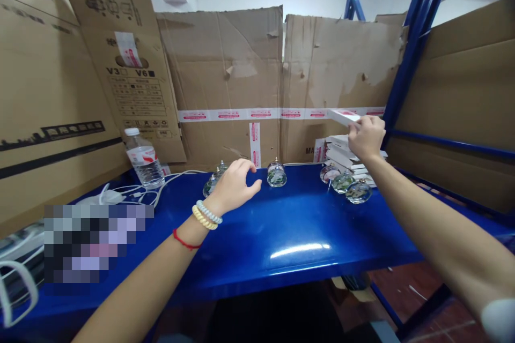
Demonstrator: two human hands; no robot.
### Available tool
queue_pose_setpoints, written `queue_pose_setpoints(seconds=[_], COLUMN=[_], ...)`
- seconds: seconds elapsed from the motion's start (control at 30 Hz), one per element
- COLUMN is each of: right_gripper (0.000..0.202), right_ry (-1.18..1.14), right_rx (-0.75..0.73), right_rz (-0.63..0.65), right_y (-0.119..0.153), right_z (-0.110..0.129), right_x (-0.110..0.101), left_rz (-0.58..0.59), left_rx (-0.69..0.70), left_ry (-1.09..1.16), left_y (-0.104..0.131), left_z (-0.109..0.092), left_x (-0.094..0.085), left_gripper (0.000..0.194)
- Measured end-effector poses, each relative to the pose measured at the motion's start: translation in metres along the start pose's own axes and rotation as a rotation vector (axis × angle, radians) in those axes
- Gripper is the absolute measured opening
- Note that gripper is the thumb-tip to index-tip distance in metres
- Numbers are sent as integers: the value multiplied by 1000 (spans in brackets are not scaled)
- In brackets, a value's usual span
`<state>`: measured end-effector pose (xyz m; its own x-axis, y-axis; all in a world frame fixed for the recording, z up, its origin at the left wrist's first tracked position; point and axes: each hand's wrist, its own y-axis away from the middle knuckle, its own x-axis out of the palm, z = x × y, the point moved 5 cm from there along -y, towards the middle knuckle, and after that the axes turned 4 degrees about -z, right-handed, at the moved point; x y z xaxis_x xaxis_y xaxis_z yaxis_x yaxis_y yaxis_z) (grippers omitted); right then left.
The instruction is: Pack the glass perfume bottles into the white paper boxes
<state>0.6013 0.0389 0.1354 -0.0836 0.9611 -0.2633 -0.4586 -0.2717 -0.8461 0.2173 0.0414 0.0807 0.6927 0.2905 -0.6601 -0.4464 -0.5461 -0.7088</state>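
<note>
My right hand [367,136] grips a flat white box [343,117] over a stack of similar white boxes [341,153] at the right. In front of that stack stand several round glass bottles, among them a clear one [359,192] with a greenish pattern. My left hand [237,185] hovers above the blue shelf, thumb and fingers apart, with nothing in it. Partly behind it are more round glass bottles [210,186]. Another round glass bottle [277,174] with a pointed top stands alone just right of my left hand.
A water bottle [144,161] and white cables [169,178] lie toward the left of the blue shelf [281,225]. Cardboard panels [225,75] wall the back and sides. A blue post [416,37] rises at the right. A blurred patch covers something at the left.
</note>
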Motion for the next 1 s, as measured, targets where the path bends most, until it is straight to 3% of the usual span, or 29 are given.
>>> queue_pose_setpoints(seconds=[0.07, 0.13, 0.2, 0.3, 0.43, 0.57, 0.63, 0.73, 0.8, 0.87, 0.93, 1.0], right_gripper=[13, 9, 9, 13, 17, 10, 15, 22, 33, 45, 49, 48], right_ry=[-114, -211, -283, -378, -434, -505, -570, -645, -760, -901, -983, -1001], right_rx=[-147, -293, -427, -654, -873, -948, -844, -417, -98, 115, 207, 247], right_rz=[-106, -180, -188, -197, -66, 119, 136, 226, 450, 747, 970, 1059], right_y=[12, 36, 70, 130, 186, 203, 197, 178, 170, 172, 175, 174], right_z=[31, 65, 97, 133, 151, 150, 145, 125, 111, 106, 106, 106], right_x=[-8, -14, -16, -12, 6, 12, 11, 22, 39, 54, 59, 58], left_rz=[-37, -90, -83, 25, -54, -135, -91, 46, 122, 183, 215, 211], left_rx=[-19, -150, -386, -668, -705, -720, -719, -703, -685, -661, -631, -596], left_ry=[45, 198, 500, 1054, 1400, 1432, 1392, 1310, 1252, 1197, 1142, 1086], left_y=[-7, -15, -18, -13, -2, 8, 10, 12, 13, 15, 16, 16], left_z=[-2, 4, 16, 22, 22, 33, 38, 42, 43, 41, 39, 38], left_x=[-1, 1, 14, 47, 67, 65, 63, 65, 69, 72, 74, 74], left_gripper=[18, 27, 39, 54, 43, 31, 32, 37, 40, 45, 48, 49])
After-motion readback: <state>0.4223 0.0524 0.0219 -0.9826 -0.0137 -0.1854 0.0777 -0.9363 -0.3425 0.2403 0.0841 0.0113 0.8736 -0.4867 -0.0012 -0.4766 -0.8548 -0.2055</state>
